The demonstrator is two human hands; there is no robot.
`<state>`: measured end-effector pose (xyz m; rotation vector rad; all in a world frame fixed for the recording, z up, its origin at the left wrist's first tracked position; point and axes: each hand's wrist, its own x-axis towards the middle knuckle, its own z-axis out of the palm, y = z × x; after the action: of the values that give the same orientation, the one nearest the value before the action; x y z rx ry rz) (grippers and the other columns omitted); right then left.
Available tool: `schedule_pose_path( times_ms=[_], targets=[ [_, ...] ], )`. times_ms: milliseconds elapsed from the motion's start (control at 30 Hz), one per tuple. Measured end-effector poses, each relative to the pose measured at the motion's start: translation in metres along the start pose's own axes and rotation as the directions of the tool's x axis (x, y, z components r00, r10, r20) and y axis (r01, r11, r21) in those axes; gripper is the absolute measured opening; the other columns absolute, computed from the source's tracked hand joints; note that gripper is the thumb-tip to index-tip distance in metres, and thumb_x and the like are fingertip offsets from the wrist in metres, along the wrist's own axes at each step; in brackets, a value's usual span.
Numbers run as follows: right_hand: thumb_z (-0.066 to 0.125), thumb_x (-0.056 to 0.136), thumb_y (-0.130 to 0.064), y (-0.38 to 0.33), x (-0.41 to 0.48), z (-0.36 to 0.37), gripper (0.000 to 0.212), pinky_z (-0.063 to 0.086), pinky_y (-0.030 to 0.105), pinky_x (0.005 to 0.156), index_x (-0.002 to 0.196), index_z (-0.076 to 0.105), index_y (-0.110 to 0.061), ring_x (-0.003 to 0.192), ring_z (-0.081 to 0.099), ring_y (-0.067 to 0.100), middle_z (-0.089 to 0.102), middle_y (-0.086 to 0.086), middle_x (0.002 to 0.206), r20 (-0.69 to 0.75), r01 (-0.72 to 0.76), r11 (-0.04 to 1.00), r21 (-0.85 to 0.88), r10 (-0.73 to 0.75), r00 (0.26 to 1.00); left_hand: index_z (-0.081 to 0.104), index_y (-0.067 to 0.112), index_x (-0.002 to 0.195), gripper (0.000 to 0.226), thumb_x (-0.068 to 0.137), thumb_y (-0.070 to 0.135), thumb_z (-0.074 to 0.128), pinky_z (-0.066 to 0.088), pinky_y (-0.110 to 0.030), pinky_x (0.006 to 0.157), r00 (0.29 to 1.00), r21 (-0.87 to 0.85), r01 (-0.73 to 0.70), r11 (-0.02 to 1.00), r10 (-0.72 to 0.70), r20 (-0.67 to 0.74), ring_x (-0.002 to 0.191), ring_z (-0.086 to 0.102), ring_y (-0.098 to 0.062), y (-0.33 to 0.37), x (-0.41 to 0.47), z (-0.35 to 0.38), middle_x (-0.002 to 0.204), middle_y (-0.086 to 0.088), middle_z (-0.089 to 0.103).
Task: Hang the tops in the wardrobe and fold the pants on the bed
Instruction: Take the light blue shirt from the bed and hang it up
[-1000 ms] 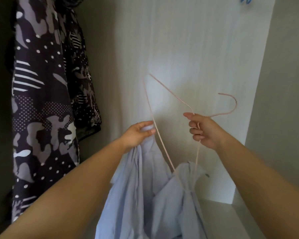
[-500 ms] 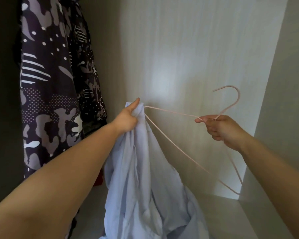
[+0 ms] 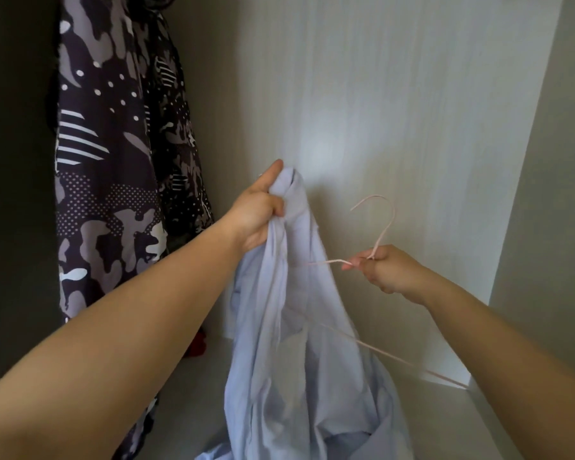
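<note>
A light blue shirt [image 3: 299, 360] hangs bunched from my left hand [image 3: 258, 212], which grips its top edge inside the wardrobe. My right hand [image 3: 384, 270] pinches a thin pink wire hanger [image 3: 384, 227] at the base of its hook. One arm of the hanger runs left into the shirt; the other end pokes out low on the right. Most of the hanger's frame is hidden in the cloth.
A dark patterned top [image 3: 113, 161] hangs at the left of the wardrobe. The white back panel [image 3: 379, 111] and right side wall [image 3: 551, 194] close the space. Something red [image 3: 198, 343] lies low behind my left arm on the wardrobe floor [image 3: 193, 393].
My left hand has raised the shirt's edge and pulled the cloth further over the hanger's left arm. My right hand has lowered and tilted the hanger, hook up.
</note>
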<state>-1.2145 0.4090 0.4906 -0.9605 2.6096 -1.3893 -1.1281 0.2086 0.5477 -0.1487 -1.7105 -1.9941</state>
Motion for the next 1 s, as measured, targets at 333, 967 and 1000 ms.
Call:
schedule_pose_path(
  times_ms=[333,967,1000],
  targets=[
    [0.053,0.093,-0.020,-0.008,0.006,0.005,0.023,0.034,0.024,0.053,0.101,0.072,-0.009,0.058,0.040,0.017,0.047,0.005,0.062,-0.527,0.088,0.969,0.230,0.049,0.849,0.026,0.019,0.149,0.073,0.087,-0.018,0.030,0.056,-0.029,0.072,0.988,-0.014,0.092,0.996,-0.089,0.124,0.094,0.061,-0.024,-0.003,-0.011,0.002,0.140,-0.015,0.047],
    [0.052,0.094,-0.015,0.023,-0.010,-0.027,0.022,0.035,0.016,0.056,0.089,0.074,-0.015,0.069,0.049,0.011,0.052,-0.009,0.071,-0.164,-0.104,0.988,-0.117,0.084,0.983,0.008,0.034,0.151,0.090,0.083,-0.008,0.050,0.040,-0.018,0.086,0.991,0.894,-0.060,0.445,-0.080,0.107,0.138,0.031,-0.022,-0.026,-0.006,-0.042,0.159,-0.005,0.009],
    [0.052,0.094,-0.017,0.021,-0.009,-0.022,0.022,0.032,0.014,0.048,0.088,0.074,-0.016,0.059,0.044,0.009,0.049,-0.007,0.063,-0.149,-0.083,0.992,-0.096,0.068,0.986,0.008,0.032,0.151,0.089,0.083,-0.010,0.048,0.038,-0.015,0.085,0.990,0.890,-0.093,0.447,-0.057,0.132,0.139,0.028,-0.021,-0.027,-0.006,-0.039,0.159,-0.005,0.010]
  ],
)
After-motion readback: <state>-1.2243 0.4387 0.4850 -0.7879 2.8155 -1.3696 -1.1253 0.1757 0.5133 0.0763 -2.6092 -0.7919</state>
